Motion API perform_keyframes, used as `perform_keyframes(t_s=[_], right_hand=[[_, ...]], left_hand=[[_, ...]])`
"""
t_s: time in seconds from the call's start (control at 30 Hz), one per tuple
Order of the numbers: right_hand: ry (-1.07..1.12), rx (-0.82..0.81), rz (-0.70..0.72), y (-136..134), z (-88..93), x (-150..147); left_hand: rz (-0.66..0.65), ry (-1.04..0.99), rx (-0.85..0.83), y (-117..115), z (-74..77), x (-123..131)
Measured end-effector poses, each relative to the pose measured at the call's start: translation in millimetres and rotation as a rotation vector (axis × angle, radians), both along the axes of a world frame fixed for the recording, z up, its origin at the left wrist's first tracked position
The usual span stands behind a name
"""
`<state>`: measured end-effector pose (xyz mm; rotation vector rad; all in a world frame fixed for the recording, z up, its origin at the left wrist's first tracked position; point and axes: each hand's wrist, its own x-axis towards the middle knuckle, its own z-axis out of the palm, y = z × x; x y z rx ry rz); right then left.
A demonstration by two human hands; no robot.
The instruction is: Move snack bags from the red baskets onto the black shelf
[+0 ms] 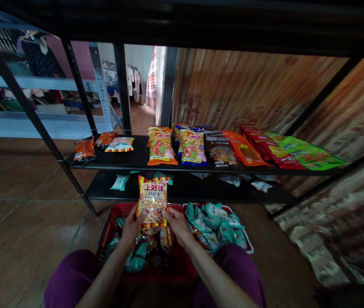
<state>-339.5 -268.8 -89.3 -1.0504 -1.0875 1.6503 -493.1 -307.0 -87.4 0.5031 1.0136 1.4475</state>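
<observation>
A yellow and red bag of prawn crackers [152, 197] is held upright, its printed front facing me. My left hand [133, 224] grips its lower left edge, thumb on the front. At the lower right edge my right hand [176, 220] pinches it in the same way. Below both hands stands a red plastic basket [116, 210] with green packets and other snack bags in it. Just beyond the bag is the black shelf [130, 159], where a similar yellow and red bag [119, 144] lies flat beside orange packets [84, 149].
Yellow noodle-snack bags [161, 147], brown bags [222, 152], an orange bag [244, 147] and green bags [310, 152] line the shelf. A white basket [249, 247] of green packets stands at right. Small packets [119, 182] lie on the lower shelf [182, 192]. A black post [31, 109] rises at left.
</observation>
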Motion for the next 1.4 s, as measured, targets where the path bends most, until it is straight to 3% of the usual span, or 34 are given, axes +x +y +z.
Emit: perform_keyframes(t_s=[0.27,0.47,0.67,1.0,1.2,1.4], right_hand=[[-0.020,-0.006,0.012,22.8,-7.5,-10.5],[-0.018,-0.026,-0.010,27.5,-17.2,-20.7],[0.014,-0.034,0.006,27.0,-12.8,-37.8],[0.023,-0.026,0.055,12.7,-9.4,-51.8],[0.011,-0.015,0.047,20.6,-9.4,-50.8],[0.003,-0.019,0.010,26.6,1.4,-54.5]], left_hand=[[-0.001,-0.036,0.006,11.6,-5.6,-10.4],[0.030,0.035,-0.047,17.7,3.0,-21.0],[0.054,0.101,-0.076,14.2,15.0,-35.3],[0.053,0.206,-0.030,-4.9,6.2,-50.9],[0.052,0.143,-0.029,3.6,6.3,-50.3],[0.031,0.078,-0.031,14.2,9.1,-52.4]])
